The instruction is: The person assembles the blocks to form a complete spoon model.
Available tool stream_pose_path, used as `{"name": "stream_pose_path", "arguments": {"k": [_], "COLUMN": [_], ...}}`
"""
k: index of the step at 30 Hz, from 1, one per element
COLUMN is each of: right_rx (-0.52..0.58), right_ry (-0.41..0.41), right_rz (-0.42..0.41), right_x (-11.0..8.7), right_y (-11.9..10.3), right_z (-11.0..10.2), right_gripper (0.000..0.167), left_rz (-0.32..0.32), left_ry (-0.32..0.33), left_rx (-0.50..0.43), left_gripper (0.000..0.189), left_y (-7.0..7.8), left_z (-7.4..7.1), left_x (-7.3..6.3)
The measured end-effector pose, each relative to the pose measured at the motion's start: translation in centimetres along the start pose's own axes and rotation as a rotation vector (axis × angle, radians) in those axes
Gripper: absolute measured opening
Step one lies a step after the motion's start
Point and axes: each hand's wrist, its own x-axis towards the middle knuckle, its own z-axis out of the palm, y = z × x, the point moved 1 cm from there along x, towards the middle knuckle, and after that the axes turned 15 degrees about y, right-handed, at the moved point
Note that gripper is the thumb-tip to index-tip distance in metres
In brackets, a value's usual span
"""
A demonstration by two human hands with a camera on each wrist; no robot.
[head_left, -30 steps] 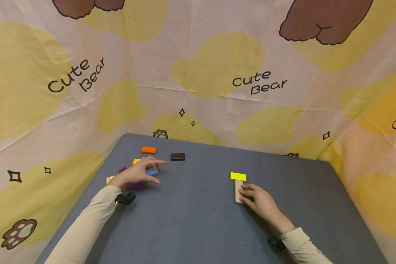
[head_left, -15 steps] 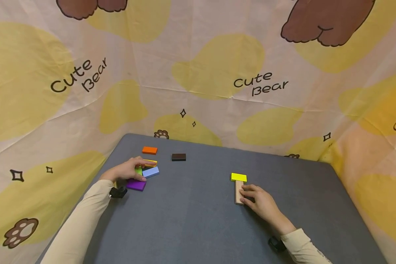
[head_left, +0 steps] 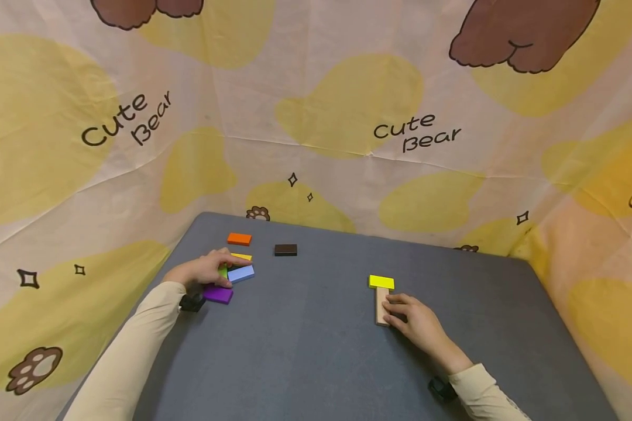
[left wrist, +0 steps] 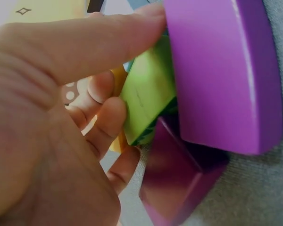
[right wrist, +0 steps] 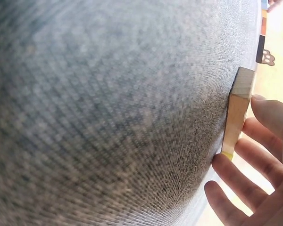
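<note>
My left hand (head_left: 202,269) is among the blocks at the table's left. In the left wrist view its thumb and curled fingers are about a light green block (left wrist: 148,89), pinching it. Close by lie a purple block (head_left: 218,294), a darker purple block (left wrist: 172,176), a light blue block (head_left: 241,274) and a yellow-orange block (head_left: 242,257). On the right, my right hand (head_left: 416,323) rests its relaxed fingers and thumb on a plain wooden block (head_left: 381,305). A bright yellow block (head_left: 381,282) lies across the far end of that wooden block, forming a T.
An orange block (head_left: 239,239) and a dark brown block (head_left: 285,250) lie farther back on the grey table (head_left: 305,351). A patterned cloth (head_left: 332,105) hangs behind the table and along its sides.
My left hand has drawn back left from over the pile and settled at the green block, uncovering the light blue and purple blocks. My right hand keeps its place on the wooden block.
</note>
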Motion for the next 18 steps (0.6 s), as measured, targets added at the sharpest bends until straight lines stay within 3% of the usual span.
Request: {"name": "stream_pose_path", "arguments": {"k": [7, 18], "right_rx": [0.001, -0.001], "right_ry": [0.003, 0.001], "right_rz": [-0.001, 0.006], "right_x": [-0.01, 0.04], "right_y": [0.03, 0.15], "right_z": [-0.07, -0.01], "right_gripper": [0.036, 0.036], "left_rz": [0.019, 0.025], "left_ry": [-0.022, 0.018], "left_rx": [0.036, 0.053], "left_gripper": [0.071, 0.065], "left_y": [0.59, 0.86], "left_z": [-0.18, 0.15], "left_x": [0.2, 0.25]}}
